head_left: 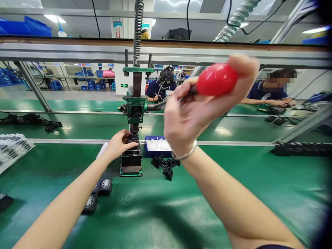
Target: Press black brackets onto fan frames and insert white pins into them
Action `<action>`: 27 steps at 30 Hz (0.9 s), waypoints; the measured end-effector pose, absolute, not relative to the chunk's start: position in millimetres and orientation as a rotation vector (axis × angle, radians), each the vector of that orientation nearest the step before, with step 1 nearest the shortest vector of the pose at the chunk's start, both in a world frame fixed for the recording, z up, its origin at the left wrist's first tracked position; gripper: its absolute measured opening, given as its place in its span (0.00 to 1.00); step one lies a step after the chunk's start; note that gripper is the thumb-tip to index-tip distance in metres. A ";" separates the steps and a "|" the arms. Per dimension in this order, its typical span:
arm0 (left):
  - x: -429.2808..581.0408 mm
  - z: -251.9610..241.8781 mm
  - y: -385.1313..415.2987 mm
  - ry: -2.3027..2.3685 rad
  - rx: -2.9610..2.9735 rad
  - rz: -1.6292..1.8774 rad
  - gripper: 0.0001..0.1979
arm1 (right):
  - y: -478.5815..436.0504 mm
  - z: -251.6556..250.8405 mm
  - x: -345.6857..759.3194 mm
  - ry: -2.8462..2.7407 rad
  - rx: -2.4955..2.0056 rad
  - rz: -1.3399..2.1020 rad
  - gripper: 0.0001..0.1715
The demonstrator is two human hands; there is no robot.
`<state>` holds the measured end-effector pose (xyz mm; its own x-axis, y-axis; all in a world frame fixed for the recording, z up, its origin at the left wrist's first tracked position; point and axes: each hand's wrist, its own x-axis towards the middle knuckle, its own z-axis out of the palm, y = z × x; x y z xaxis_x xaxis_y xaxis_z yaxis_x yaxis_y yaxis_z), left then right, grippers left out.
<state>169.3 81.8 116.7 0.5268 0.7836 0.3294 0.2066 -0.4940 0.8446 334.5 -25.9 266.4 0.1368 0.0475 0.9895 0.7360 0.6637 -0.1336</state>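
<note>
gripping one red knob (217, 79) (right hand (193, 116))

1. Exit sign (123, 85), far, on the white pillar (119, 91): lit green symbols, too small to make out exactly.
2. Poster (117, 30), far, left of the spring: red characters running vertically on white, blue top. Wording too small.
3. Second poster (145, 31), right of the spring (138, 27): teal and yellow, text unreadable.
4. Press (136, 111): faint scrawl on green block, illegible.
</note>
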 end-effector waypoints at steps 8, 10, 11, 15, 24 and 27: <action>168.7 125.3 78.0 0.799 1.991 1.005 0.27 | -48.1 274.5 343.7 -1.438 -0.929 -0.644 0.46; 163.2 124.8 56.5 0.788 1.975 1.060 0.24 | -67.2 260.9 349.5 -1.484 -0.955 -0.481 0.43; 159.7 122.2 40.8 0.783 1.969 1.098 0.22 | -77.7 245.4 350.4 -1.505 -0.977 -0.354 0.40; 152.0 96.0 -33.0 0.744 2.023 1.236 0.16 | -117.8 148.0 338.9 -1.640 -1.249 0.374 0.37; 188.2 27.6 -101.0 0.932 2.313 1.313 0.20 | -155.2 52.5 301.1 -1.413 -1.691 0.443 0.29; 189.2 32.1 -103.2 0.902 2.415 1.152 0.26 | -158.4 50.9 324.1 -1.419 -1.793 0.350 0.26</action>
<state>189.2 -103.2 32.1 0.4764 0.6602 0.5807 0.4056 -0.7510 0.5211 324.1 -158.4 50.9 0.3308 0.9084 0.2558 0.6857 -0.0451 -0.7265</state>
